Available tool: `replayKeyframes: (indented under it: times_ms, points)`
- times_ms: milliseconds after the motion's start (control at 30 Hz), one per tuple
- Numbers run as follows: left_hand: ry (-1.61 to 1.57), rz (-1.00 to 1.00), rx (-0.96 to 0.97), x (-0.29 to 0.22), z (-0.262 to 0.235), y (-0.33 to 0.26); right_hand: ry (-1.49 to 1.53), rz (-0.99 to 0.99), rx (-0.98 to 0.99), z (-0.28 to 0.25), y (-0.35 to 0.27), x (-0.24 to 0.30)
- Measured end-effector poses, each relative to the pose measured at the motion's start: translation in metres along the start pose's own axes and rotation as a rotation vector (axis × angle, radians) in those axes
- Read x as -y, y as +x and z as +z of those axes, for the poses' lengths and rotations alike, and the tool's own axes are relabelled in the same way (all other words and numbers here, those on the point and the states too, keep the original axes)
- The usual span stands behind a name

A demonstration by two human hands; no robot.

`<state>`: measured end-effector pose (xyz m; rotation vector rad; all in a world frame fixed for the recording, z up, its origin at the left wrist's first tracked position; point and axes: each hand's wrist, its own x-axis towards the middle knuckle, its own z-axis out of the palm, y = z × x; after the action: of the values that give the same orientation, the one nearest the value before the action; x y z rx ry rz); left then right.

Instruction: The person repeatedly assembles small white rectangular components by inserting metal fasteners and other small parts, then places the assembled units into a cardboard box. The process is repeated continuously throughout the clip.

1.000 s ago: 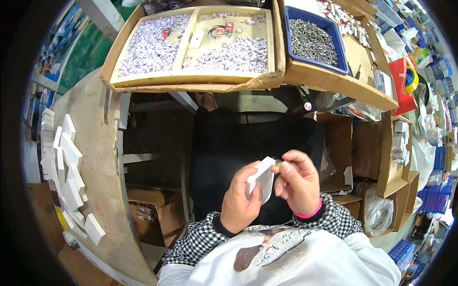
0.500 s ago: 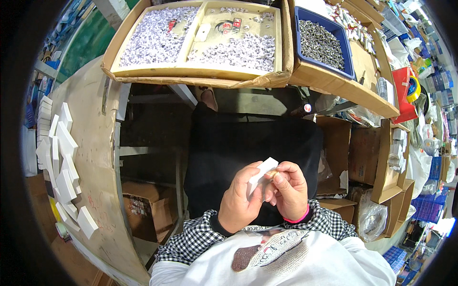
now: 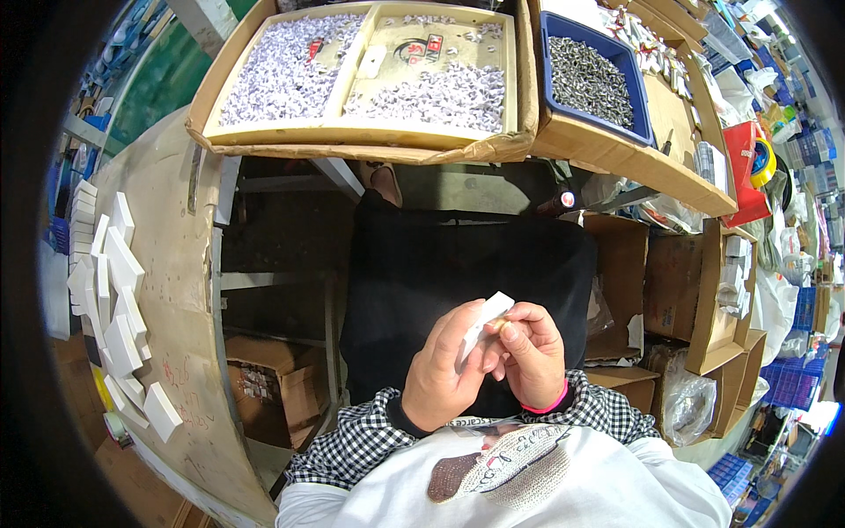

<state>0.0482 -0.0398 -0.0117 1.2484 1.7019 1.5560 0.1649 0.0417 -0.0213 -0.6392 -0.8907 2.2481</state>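
Above my lap, my left hand (image 3: 443, 368) is closed around a small white rectangular block (image 3: 497, 305), one end of which sticks up past the fingers. My right hand (image 3: 539, 363) is beside it, thumb and forefinger pinched together close to the block's side. Whatever is between those fingertips is too small and covered to name. A black cloth (image 3: 458, 255) lies across my lap under both hands.
Ahead, a divided tray (image 3: 352, 66) holds many small white pieces. Right of it, a blue bin (image 3: 645, 123) contains small metal parts. Several white blocks (image 3: 123, 343) are piled on the left table (image 3: 189, 290). An open cardboard box (image 3: 616, 290) stands at my right.
Both hands stay in nearly the same place. The right fingertips have shifted slightly against the white block, which the left hand still holds.
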Motion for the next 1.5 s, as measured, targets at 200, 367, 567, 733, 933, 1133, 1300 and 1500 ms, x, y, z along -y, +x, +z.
replayKeyframes:
  times_ms: [200,367,567,733,933,1133,1300,1500]
  points:
    - [0.083,-0.028,0.038,-0.007,-0.004,0.004,-0.022,0.015,-0.009,0.002,-0.002,0.005]
    - [0.100,-0.031,0.019,-0.006,-0.003,0.004,0.008,0.111,-0.055,0.006,-0.002,0.013]
    - [0.090,-0.021,0.010,-0.002,-0.003,0.002,0.057,0.262,-0.106,0.009,-0.003,0.023]
    - [0.071,-0.056,0.007,0.001,-0.002,-0.002,-0.128,0.371,-0.137,0.010,0.001,0.028]
    - [-0.037,-0.121,0.044,0.006,-0.002,-0.007,-0.603,0.429,-0.098,0.006,0.014,0.045]
    - [-0.271,-0.087,-0.012,0.009,-0.002,-0.011,-1.385,0.220,0.137,0.005,0.014,0.036]
    - [-0.223,-0.233,-0.062,0.006,0.006,-0.013,-1.459,0.352,0.349,-0.010,0.016,0.071]
    - [-0.203,-0.217,0.027,0.002,0.009,-0.010,-0.932,0.158,0.409,-0.021,0.027,0.086]
